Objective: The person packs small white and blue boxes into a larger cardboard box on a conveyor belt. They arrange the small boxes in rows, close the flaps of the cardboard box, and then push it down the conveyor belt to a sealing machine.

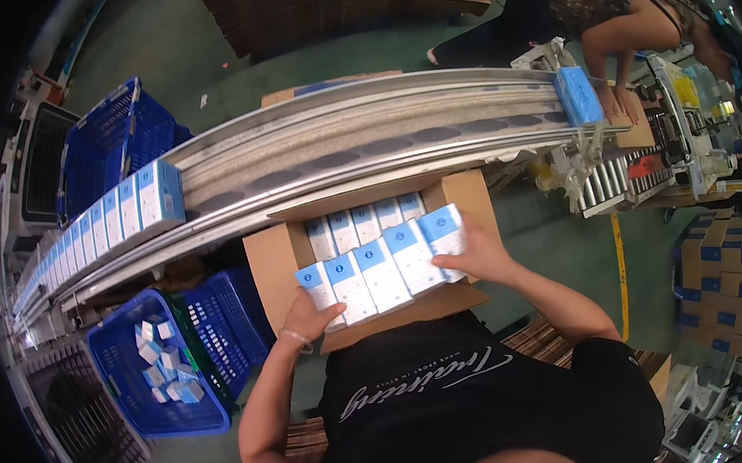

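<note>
Between my two hands a row of several white-and-blue small boxes (378,273) is squeezed end to end, slightly tilted, over the near part of an open cardboard carton (272,262). My left hand (307,315) presses the row's left end, its thumb on the front face. At the right end my right hand (479,253) grips the last box, thumb across its front. Behind, a second row of the same boxes (365,223) stands inside the carton along its far wall. The held row hides the near part of the carton's inside.
Beyond the carton runs a conveyor (336,137), with a line of boxes (114,220) on its left. At its right end a blue pack (578,96) lies beside a co-worker's hands (618,104). Loose boxes lie in a blue crate (131,416); another crate (83,164) stands farther back.
</note>
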A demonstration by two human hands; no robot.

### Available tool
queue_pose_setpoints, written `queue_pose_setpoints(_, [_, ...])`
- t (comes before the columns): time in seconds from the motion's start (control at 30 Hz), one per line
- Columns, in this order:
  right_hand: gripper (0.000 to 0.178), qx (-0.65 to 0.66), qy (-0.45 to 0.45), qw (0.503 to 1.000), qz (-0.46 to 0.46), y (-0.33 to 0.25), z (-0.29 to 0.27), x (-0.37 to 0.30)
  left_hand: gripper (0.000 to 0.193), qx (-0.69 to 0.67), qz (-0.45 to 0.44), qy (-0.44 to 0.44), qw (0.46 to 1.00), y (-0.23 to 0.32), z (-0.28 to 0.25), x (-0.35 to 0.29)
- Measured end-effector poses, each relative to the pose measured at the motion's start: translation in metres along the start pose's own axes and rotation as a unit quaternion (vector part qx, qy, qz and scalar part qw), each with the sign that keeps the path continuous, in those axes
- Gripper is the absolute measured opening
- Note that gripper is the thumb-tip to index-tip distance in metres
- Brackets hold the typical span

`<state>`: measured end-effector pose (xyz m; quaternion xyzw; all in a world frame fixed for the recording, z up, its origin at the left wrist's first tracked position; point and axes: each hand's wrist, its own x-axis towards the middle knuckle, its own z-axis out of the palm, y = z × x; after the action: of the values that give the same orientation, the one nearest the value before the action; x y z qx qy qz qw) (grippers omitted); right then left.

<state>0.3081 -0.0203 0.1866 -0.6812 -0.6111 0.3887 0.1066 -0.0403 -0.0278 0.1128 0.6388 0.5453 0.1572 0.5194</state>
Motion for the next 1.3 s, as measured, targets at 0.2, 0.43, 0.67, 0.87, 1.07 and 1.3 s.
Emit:
queue_pose_setpoints(0.2, [0.058, -0.324, -0.251, 0.912, -0.025, 0.074, 0.099, 0.051, 0.063, 0.408, -0.214, -0.199, 0.865, -0.08, 0.096, 0.059])
queue_pose_setpoints(0.43, [0.02, -0.548, -0.311, 0.773, -0.072, 0.102, 0.147, 0.095, 0.022, 0.484, -0.115, -0.247, 0.832, -0.076, 0.086, 0.076])
queue_pose_setpoints(0.67, [0.013, 0.021, -0.036, 0.964, -0.263, -0.064, 0.023, 0.084, 0.015, 0.297, 0.131, 0.29, 0.9, 0.004, -0.078, 0.047])
queue_pose_setpoints(0.87, [0.012, -0.009, 0.31, 0.923, -0.229, -0.079, 0.041, 0.152, 0.051, 0.391, -0.101, 0.558, 0.725, -0.075, -0.325, 0.052])
queue_pose_setpoints(1.07, [0.018, -0.031, 0.232, 0.959, -0.159, -0.079, 0.034, 0.165, 0.093, 0.222, -0.202, 0.341, 0.891, -0.06, -0.359, 0.076])
queue_pose_setpoints(1.3, [0.086, 0.086, 0.138, 0.986, -0.046, -0.112, -0.001, 0.205, 0.098, 0.194, -0.078, 0.265, 0.941, 0.042, -0.176, 0.166])
